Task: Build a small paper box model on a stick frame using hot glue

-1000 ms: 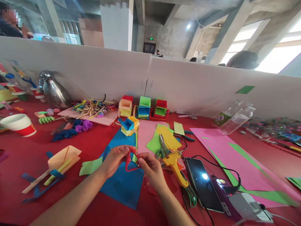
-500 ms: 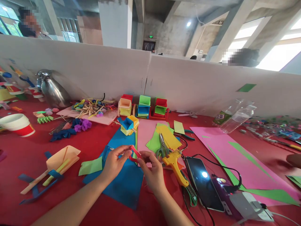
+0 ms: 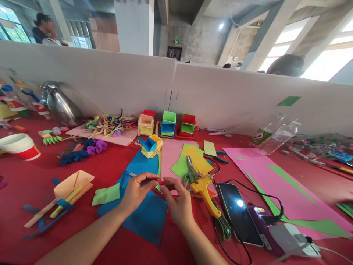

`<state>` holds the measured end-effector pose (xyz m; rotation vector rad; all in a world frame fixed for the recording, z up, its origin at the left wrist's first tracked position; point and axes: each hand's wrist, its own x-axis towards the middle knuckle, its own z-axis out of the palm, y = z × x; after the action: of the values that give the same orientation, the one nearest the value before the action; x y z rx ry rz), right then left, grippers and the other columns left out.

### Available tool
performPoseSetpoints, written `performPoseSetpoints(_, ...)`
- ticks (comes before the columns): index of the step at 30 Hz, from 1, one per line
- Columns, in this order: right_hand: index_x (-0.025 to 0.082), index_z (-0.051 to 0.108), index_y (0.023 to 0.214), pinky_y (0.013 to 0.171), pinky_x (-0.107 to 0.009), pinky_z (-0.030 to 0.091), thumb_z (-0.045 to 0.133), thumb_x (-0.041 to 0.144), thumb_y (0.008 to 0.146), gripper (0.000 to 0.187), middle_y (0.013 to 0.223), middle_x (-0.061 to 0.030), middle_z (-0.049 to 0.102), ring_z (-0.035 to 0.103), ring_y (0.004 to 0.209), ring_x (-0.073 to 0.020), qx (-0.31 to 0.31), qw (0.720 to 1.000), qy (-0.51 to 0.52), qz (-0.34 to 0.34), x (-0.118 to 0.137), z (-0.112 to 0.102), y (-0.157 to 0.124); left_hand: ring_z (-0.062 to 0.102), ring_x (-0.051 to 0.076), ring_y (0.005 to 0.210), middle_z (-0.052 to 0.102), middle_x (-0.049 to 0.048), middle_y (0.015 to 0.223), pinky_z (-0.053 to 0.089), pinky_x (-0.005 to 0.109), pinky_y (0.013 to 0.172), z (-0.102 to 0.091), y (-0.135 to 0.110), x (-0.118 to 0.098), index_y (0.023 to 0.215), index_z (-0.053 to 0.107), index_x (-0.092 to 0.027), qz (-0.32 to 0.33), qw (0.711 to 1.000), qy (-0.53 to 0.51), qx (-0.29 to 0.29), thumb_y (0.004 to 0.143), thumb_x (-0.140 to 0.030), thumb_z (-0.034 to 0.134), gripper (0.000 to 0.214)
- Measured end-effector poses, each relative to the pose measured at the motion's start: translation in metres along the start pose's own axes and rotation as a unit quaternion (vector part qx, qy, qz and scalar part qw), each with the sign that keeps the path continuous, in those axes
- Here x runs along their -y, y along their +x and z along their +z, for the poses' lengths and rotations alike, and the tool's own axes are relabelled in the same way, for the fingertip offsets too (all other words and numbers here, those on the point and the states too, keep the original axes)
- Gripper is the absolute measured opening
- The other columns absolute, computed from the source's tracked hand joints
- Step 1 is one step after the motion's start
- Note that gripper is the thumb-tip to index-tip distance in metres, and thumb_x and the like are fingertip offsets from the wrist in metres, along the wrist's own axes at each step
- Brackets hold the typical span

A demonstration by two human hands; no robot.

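Between the fingertips of my left hand (image 3: 140,192) and my right hand (image 3: 178,198) is a small red paper strip (image 3: 159,181), mostly covered by the fingers. Both hands pinch it, nearly touching each other. Beneath them lie blue paper sheets (image 3: 147,221) and a pink sheet (image 3: 168,158). Just right of my right hand rest a yellow glue gun (image 3: 205,193) and open scissors (image 3: 191,171). A small blue and yellow folded paper box (image 3: 151,145) stands beyond my fingers.
Stacked coloured paper boxes (image 3: 168,125) line the white partition (image 3: 110,81). To the right lie a phone (image 3: 239,213), a power strip (image 3: 293,237) with cables, and plastic bottles (image 3: 278,136). A peach paper piece with sticks (image 3: 73,186), paper cups (image 3: 20,147) and a steel jug (image 3: 62,106) are left.
My fingertips have drawn closer together, and the red strip, earlier stretched visibly between them, is now mostly hidden. Another person's hand has left the right edge.
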<state>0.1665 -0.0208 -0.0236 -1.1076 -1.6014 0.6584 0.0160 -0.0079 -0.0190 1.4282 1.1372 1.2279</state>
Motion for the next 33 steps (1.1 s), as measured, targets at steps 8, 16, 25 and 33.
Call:
performPoseSetpoints(8,0.02,0.065,0.086,0.064,-0.026,0.048,0.059,0.024,0.078,0.011,0.078,-0.0028,0.067,0.06,0.07,-0.0145,0.01,0.998,-0.012,-0.054,0.0052,-0.0036,0.003,0.058,0.013,0.075,0.062,-0.0008,0.078,0.048,0.023,0.068,0.0015,-0.0008,0.0005,0.08,0.062,-0.019,-0.016,0.995,-0.086,0.036,0.07,-0.027,0.065,0.013)
performPoseSetpoints(16,0.021,0.067,0.087,0.069,-0.028,0.049,0.059,0.015,0.077,0.014,0.082,-0.0043,0.067,0.061,0.076,-0.0157,0.002,0.995,-0.003,-0.102,0.004,-0.004,0.0024,0.053,0.009,0.07,0.055,-0.0021,0.076,0.046,0.02,0.062,-0.0007,0.0017,-0.0041,0.069,0.058,-0.016,-0.034,0.984,-0.165,0.064,0.065,-0.021,0.07,0.014)
performPoseSetpoints(25,0.021,0.067,0.087,0.069,-0.028,0.05,0.059,0.013,0.077,0.015,0.083,-0.0044,0.067,0.061,0.077,-0.0155,0.001,0.993,-0.007,-0.114,0.0059,-0.0054,0.0033,0.051,0.008,0.067,0.053,-0.0025,0.075,0.044,0.02,0.059,-0.0001,0.0002,-0.0027,0.068,0.056,-0.016,-0.029,0.982,-0.172,0.079,0.066,-0.019,0.07,0.014)
performPoseSetpoints(33,0.021,0.067,0.088,0.068,-0.028,0.05,0.058,0.014,0.077,0.015,0.082,-0.0042,0.067,0.061,0.076,-0.0154,0.004,0.994,-0.011,-0.11,0.0072,-0.0057,0.0037,0.051,0.009,0.067,0.053,-0.0019,0.075,0.043,0.02,0.058,0.0016,0.0,-0.0023,0.068,0.057,-0.016,-0.027,0.984,-0.164,0.059,0.065,-0.021,0.07,0.014)
